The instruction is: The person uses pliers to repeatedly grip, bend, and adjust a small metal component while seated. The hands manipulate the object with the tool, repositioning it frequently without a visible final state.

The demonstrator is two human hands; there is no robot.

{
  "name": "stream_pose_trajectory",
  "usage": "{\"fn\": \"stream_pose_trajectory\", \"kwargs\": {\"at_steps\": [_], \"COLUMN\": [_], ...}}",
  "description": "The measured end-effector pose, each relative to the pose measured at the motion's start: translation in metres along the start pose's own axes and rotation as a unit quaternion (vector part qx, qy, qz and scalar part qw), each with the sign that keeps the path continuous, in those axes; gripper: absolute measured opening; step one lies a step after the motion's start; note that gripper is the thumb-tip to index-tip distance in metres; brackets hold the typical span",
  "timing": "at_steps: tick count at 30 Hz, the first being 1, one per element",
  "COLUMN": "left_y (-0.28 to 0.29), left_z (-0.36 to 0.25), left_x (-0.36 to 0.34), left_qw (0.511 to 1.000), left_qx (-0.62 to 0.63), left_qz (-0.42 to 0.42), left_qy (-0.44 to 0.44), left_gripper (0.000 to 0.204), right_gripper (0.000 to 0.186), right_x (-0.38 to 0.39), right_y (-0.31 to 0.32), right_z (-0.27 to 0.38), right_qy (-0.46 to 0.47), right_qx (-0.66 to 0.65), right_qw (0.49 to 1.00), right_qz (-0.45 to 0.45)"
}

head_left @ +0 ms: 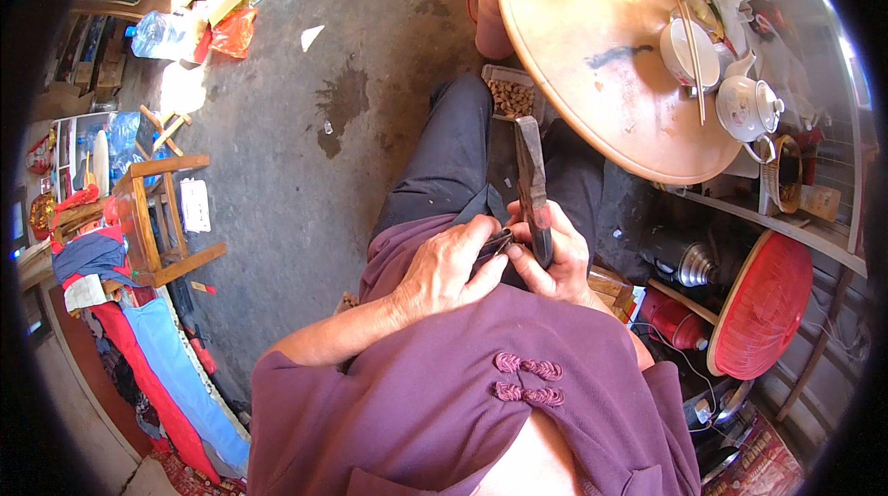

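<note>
My left hand [442,265] is closed in a pinch, its fingertips around a small dark object [497,244] whose kind I cannot make out. My right hand [559,260] meets it in front of my belly, thumb and fingers also bent around that small object. A long worn metal hand tool [531,167] with a red and black handle is in the right hand, its metal end pointing away from me; its exact kind is unclear. Both hands are above my lap, over my dark trousers [439,154]. Beyond my knees stands a light tray [544,111] of peanut-like pieces [511,98].
A round wooden table [592,98] at the upper right bears bowls, chopsticks [692,61] and a white teapot [747,105]. Beside it stands a pink jug [490,24]. A red round lid-like object [768,306] leans at right. Wooden stools [148,218] and draped clothes [171,348] lie left.
</note>
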State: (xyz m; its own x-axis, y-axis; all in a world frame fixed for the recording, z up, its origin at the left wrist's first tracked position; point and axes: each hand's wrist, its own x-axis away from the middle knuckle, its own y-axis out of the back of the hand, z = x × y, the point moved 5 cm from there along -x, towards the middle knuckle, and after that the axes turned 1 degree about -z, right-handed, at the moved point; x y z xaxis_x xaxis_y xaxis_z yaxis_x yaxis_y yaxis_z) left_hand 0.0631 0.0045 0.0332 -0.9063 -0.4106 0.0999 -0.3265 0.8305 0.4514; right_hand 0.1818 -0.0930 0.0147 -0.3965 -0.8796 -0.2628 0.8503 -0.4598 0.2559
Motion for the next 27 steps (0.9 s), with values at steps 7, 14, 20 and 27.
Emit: {"fn": "stream_pose_trajectory", "kwargs": {"at_steps": [7, 14, 20, 27], "left_y": [0.005, 0.019, 0.037, 0.048], "left_z": [0.010, 0.003, 0.007, 0.011], "left_x": [-0.001, 0.004, 0.003, 0.007], "left_qw": [0.992, 0.998, 1.000, 1.000], "left_qx": [0.073, 0.054, 0.003, 0.024], "left_qz": [0.032, -0.001, -0.008, -0.010], "left_qy": [0.100, 0.041, -0.026, -0.013], "left_gripper": [0.026, 0.026, 0.030, 0.030], "right_gripper": [0.030, 0.039, 0.037, 0.034], "right_x": [-0.005, -0.009, -0.010, -0.022], "right_y": [0.004, 0.053, 0.079, 0.072], "right_z": [-0.007, -0.007, 0.007, 0.008], "right_qy": [-0.132, -0.195, -0.165, -0.154], "right_qx": [-0.076, 0.070, 0.256, 0.253], "right_qw": [0.988, 0.960, 0.906, 0.889], "right_qz": [0.038, 0.188, 0.293, 0.348]}}
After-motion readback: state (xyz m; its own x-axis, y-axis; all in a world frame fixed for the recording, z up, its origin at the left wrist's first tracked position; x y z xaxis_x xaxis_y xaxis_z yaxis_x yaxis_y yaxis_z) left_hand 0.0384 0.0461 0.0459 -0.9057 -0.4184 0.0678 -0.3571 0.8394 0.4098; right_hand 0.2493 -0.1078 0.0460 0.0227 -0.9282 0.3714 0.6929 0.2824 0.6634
